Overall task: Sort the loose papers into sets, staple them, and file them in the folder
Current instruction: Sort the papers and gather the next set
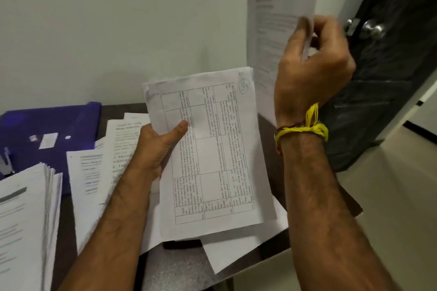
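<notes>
Left hand (pixel 163 146): your thumb clamps the table-printed sheets (pixel 208 149) over the desk (pixel 179 264). Right hand (pixel 314 59) pinches one blurred sheet (pixel 276 7), raised, well apart.

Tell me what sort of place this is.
Probably a small home or office room used for paperwork: a dark desk against a plain wall, covered with loose papers, a blue folder, and a dark door with a metal knob.

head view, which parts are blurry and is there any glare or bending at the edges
Head view: the sheet lifted by the right hand is smeared by motion, its text unreadable; the table page in the left hand is sharper; the paper stack at the lower left is soft; the door knob shows a small glint; the door leans from wide-angle distortion.
</notes>
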